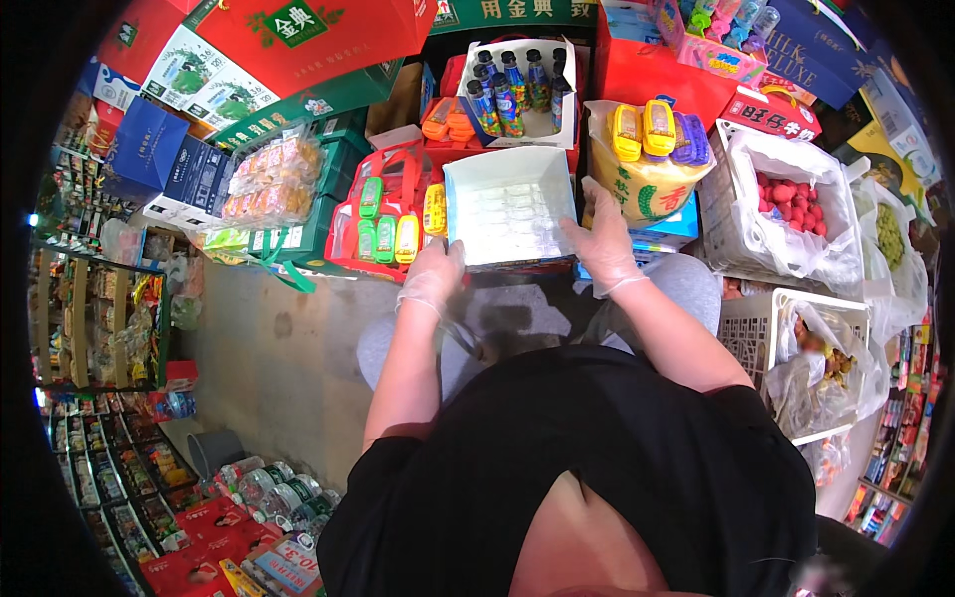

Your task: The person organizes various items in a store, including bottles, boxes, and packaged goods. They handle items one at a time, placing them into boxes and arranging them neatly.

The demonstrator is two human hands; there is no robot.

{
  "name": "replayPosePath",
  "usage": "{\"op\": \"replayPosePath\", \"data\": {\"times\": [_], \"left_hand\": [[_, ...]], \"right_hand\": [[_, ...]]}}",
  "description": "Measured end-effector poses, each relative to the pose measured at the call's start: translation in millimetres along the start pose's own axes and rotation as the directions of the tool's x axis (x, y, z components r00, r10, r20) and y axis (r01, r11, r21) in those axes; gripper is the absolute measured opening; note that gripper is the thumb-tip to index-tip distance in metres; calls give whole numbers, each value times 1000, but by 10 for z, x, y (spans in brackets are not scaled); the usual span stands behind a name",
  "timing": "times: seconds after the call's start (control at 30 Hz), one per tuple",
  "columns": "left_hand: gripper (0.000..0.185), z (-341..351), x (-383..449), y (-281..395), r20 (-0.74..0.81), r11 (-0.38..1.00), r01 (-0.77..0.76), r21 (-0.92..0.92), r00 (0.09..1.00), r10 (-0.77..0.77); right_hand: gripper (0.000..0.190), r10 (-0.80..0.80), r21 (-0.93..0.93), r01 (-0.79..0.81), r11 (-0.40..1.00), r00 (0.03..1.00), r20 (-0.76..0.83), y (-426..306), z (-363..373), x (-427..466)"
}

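An open cardboard box [507,170] with a white inside is held between my hands, above my knees. Clear, shiny contents [507,227] lie in it in rows; glare hides what they are. My left hand [434,270], in a clear plastic glove, grips the near left corner. My right hand [603,242], gloved the same way, holds the right side with its fingers spread upward. Close to my left hand, small yellow cases [435,210] and green cases [371,198] lie on red packaging. Right of my right hand stands a rice bag [645,190] with yellow cases [659,127] and purple cases [690,139] on top.
Behind the box is a white carton [563,127] of dark-capped bottles [509,104]. Packaged pastries [272,175] lie on gift boxes at left. At right are white crates, one with red fruit [789,201]. Water bottles [276,489] lie on the floor, lower left, near snack shelves [104,321].
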State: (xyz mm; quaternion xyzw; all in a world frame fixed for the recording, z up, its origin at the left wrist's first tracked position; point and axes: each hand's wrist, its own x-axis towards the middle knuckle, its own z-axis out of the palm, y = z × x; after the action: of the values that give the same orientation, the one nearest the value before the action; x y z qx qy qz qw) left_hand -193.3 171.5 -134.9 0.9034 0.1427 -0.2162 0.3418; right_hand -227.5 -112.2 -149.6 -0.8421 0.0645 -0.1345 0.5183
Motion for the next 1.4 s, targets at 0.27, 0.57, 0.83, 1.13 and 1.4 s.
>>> {"op": "replayPosePath", "data": {"times": [0.27,0.57,0.83,1.13,1.4], "left_hand": [[55,162,-114,-208,18,948,-211,-239,975,221],[62,399,-543,-327,-250,708,-575,-410,817,519],[57,323,-624,-234,-212,677,-560,-478,821,529],[48,331,-596,-205,-265,595,-511,-621,851,453],[44,250,-731,-47,-233,612,-464,-641,877,421]], "right_hand": [[71,352,485,-457,746,888,296,58,10,-59],[70,244,619,-320,717,947,207,-77,-190,-336],[68,97,635,-191,749,979,180,-76,-243,-343],[65,-9,553,-57,831,993,115,-140,-323,-357],[66,51,631,-145,762,985,165,-249,-415,-369]]}}
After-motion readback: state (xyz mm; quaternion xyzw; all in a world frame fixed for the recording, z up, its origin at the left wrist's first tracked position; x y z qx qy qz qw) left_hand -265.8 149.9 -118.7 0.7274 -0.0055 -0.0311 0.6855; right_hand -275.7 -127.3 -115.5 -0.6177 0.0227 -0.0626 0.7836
